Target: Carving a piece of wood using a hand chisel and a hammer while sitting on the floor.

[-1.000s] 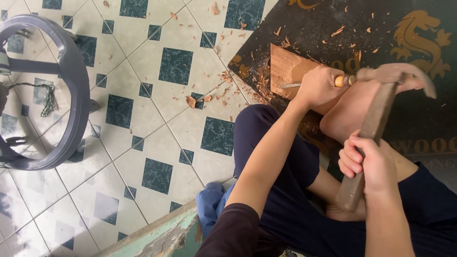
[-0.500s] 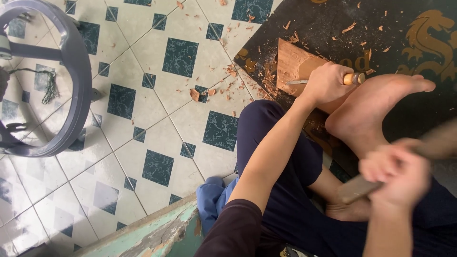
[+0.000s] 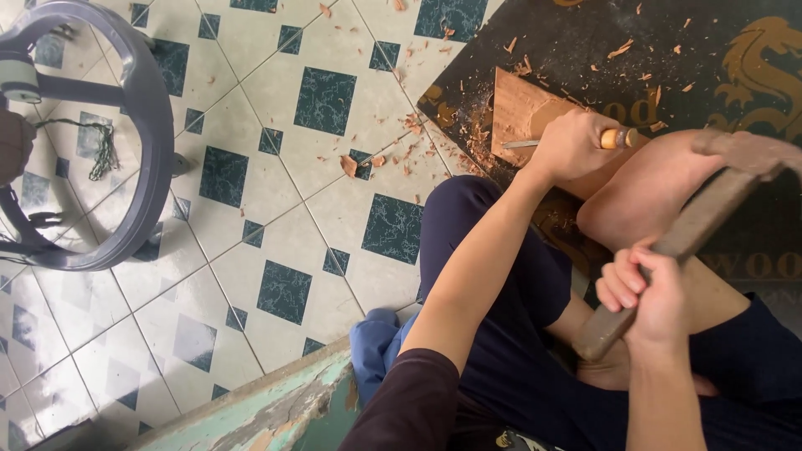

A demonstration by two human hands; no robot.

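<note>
Head view: wood chips (image 3: 393, 154) litter tiles beside chair (image 3: 146, 125).

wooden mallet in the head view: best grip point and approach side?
Grip the mallet low on its handle, near the butt end, where the right hand wraps it now. The shaft there is straight, bare and slanted up toward the heavy head at upper right. Come from the right side: the foot and the left hand with its chisel crowd the other side.
</note>
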